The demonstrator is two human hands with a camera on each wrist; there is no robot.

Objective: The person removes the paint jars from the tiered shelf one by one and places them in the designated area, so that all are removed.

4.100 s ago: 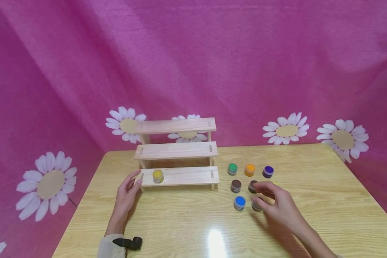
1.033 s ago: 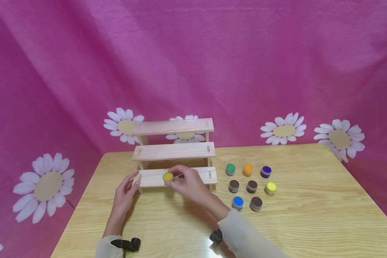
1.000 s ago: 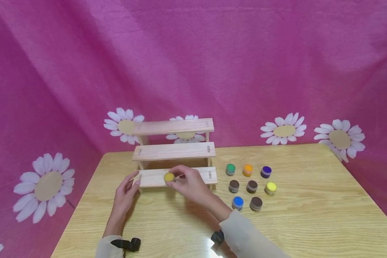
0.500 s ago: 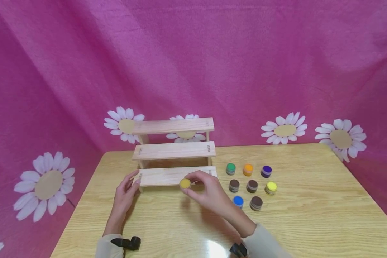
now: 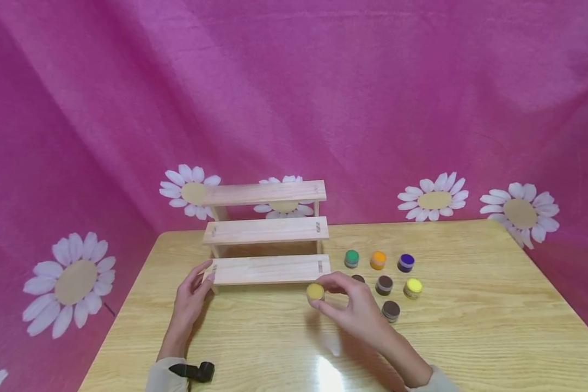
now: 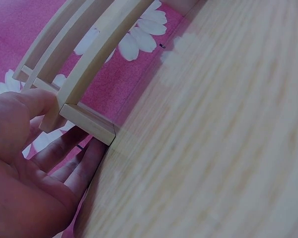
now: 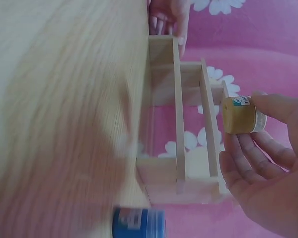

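My right hand (image 5: 360, 313) pinches a small mustard-yellow paint jar (image 5: 316, 292) between thumb and fingers, held above the table just off the shelf's front right corner. In the right wrist view the jar (image 7: 243, 114) shows a label and a clear lid rim. A pale wooden three-tier shelf (image 5: 269, 269) stands at centre left with its boards bare. My left hand (image 5: 191, 296) grips the left end of its lowest step; in the left wrist view the thumb lies on the board (image 6: 92, 67) and the fingers reach along its end.
Right of the shelf stand several paint jars: green (image 5: 351, 258), orange (image 5: 378, 260), purple (image 5: 406, 263), bright yellow (image 5: 413, 288) and dark brown ones (image 5: 384, 285). A blue jar (image 7: 139, 223) shows in the right wrist view. A pink flowered cloth (image 5: 362, 109) hangs behind the table.
The mustard jar stood on the lowest step's left part; my right hand took it, lifted it and moved it rightward and nearer me. My left hand has stayed at the shelf's end.
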